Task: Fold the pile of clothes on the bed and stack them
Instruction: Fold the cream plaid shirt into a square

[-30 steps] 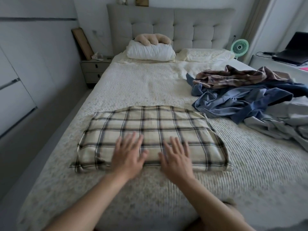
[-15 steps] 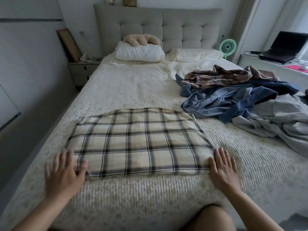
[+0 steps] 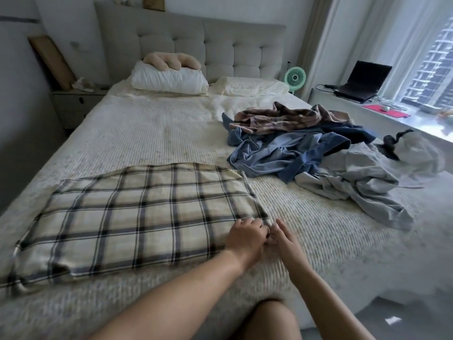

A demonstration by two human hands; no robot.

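- The folded plaid cloth [image 3: 137,214] is lying flat on the bed [image 3: 147,133].
- Your left hand [image 3: 245,238] is gripping its near right corner.
- Your right hand [image 3: 284,241] is meeting it there, its own grip unclear.
- The unfolded clothes pile [image 3: 316,153] is sitting right of the cloth.

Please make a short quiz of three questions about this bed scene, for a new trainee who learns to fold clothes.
1. True or false: the plaid cloth lies flat on the bed.
2. At which corner of the plaid cloth do the left hand and the right hand meet? A near right, B far left, C near left.
3. Name the colour of the garment directly under the brown plaid shirt in the unfolded pile.

Key
1. True.
2. A.
3. Blue: the blue garment.
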